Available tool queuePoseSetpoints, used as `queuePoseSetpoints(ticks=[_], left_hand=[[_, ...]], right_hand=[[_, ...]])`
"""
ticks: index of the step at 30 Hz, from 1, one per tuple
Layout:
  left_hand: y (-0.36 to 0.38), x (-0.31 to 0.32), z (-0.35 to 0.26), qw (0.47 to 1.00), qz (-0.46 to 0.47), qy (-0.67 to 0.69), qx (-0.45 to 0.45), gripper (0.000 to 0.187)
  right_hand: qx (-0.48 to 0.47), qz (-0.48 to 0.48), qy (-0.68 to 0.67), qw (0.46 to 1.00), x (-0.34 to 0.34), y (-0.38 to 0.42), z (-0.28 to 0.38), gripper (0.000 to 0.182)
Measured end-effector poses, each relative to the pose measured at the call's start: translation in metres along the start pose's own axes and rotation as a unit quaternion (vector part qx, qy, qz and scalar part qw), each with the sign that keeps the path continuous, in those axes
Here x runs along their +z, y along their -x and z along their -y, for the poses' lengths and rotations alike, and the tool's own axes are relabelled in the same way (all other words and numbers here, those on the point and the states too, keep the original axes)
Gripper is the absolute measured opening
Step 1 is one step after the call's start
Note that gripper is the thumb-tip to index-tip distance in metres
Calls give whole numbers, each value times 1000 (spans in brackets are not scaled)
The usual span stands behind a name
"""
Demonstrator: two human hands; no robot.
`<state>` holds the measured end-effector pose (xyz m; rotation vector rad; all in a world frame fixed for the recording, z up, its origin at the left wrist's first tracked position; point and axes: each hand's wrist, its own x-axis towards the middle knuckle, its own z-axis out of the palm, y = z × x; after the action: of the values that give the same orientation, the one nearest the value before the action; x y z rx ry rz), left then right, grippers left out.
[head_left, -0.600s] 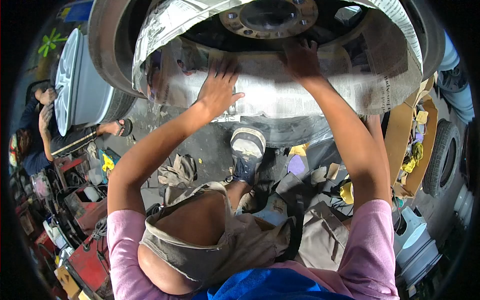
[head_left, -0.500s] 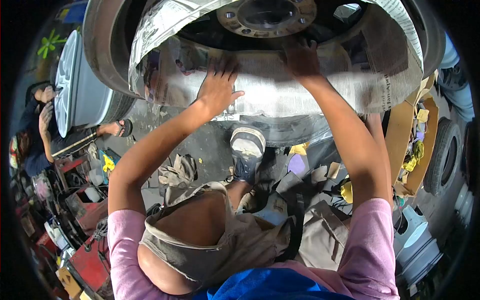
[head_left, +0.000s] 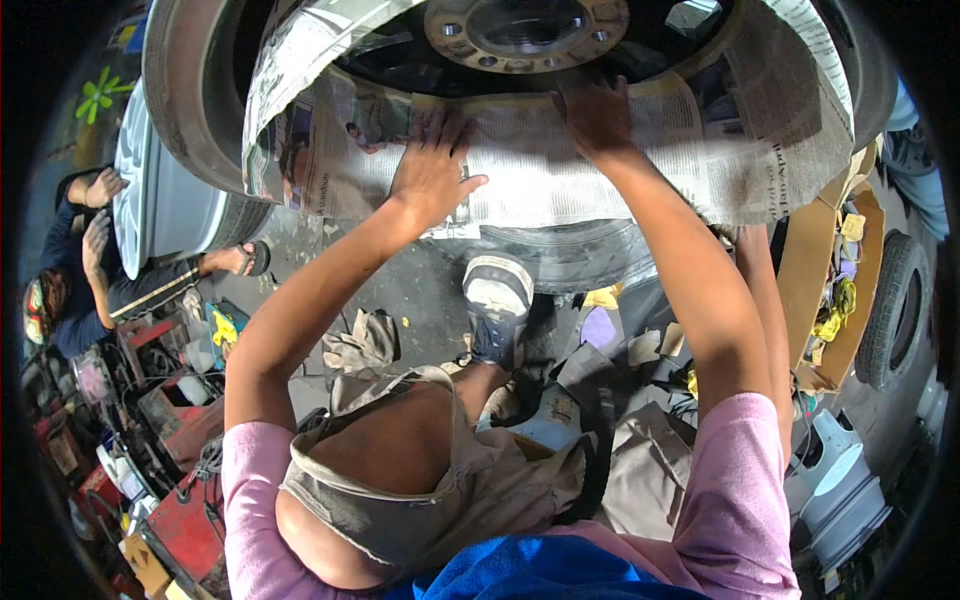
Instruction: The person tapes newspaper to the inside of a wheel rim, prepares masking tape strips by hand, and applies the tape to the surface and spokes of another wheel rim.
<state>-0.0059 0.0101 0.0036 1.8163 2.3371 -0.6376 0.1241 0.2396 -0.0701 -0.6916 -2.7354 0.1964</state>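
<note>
Newspaper sheets (head_left: 540, 190) line the inside of a wheel rim at the top of the view, curving up at both sides. My left hand (head_left: 432, 165) lies on the paper left of centre, fingers apart and thumb out to the right. To its right, my right hand (head_left: 597, 115) rests on the paper with its fingers spread, their tips in shadow below the wheel's round hub (head_left: 525, 35) with bolt holes. Neither hand holds anything.
At the left, a co-worker's hands (head_left: 97, 205) are beside a white rim (head_left: 165, 170). Red machines (head_left: 190, 525) stand lower left. A cardboard box (head_left: 862, 290), a tyre (head_left: 893, 312) and pale rims (head_left: 845, 480) are at the right. A tyre (head_left: 570, 257) lies below the paper.
The wheel and its newspaper have shifted slightly left and up in view. My hands remain on the paper, with my right hand slightly farther left.
</note>
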Motion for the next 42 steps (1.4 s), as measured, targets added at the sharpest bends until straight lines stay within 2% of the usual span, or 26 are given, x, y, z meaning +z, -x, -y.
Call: queuePoseSetpoints(ticks=[6, 8, 9, 11, 14, 18, 20, 24, 27, 29, 35, 42], left_hand=[[0, -6, 1, 999, 6, -33, -16, 83], [-2, -20, 3, 993, 114, 16, -14, 83], [-2, -15, 4, 993, 114, 16, -15, 83], [1, -1, 7, 1000, -23, 1, 10, 79], [0, 8, 9, 998, -64, 0, 18, 79], [-1, 3, 7, 998, -65, -1, 17, 79], [0, -6, 5, 999, -3, -52, 2, 83], [-1, -4, 7, 1000, 4, -11, 5, 84], [-1, -8, 8, 1000, 2, -14, 7, 85], [-2, -11, 8, 999, 34, 9, 4, 85], [-1, -4, 10, 999, -35, -24, 18, 84], [-2, -7, 9, 1000, -10, -22, 11, 84]], right_hand=[[-8, 13, 17, 1000, 2, 0, 1, 23], [-24, -22, 30, 999, 5, 1, 0, 22], [-25, -22, 29, 999, 3, 0, 1, 22], [-17, 7, 19, 1000, -1, 1, 2, 23], [-15, 20, 35, 999, -1, -1, 1, 25], [-27, -12, 50, 998, -1, -2, 2, 27], [1, 109, 55, 993, -8, -6, 5, 35], [-9, 88, 92, 992, 0, -2, 3, 37], [9, 129, 64, 990, -6, -5, 4, 37], [9, 140, 70, 988, -8, -6, 5, 35], [-17, 62, 47, 997, 4, -1, -1, 33], [-7, 87, 88, 992, -9, -3, 6, 32]])
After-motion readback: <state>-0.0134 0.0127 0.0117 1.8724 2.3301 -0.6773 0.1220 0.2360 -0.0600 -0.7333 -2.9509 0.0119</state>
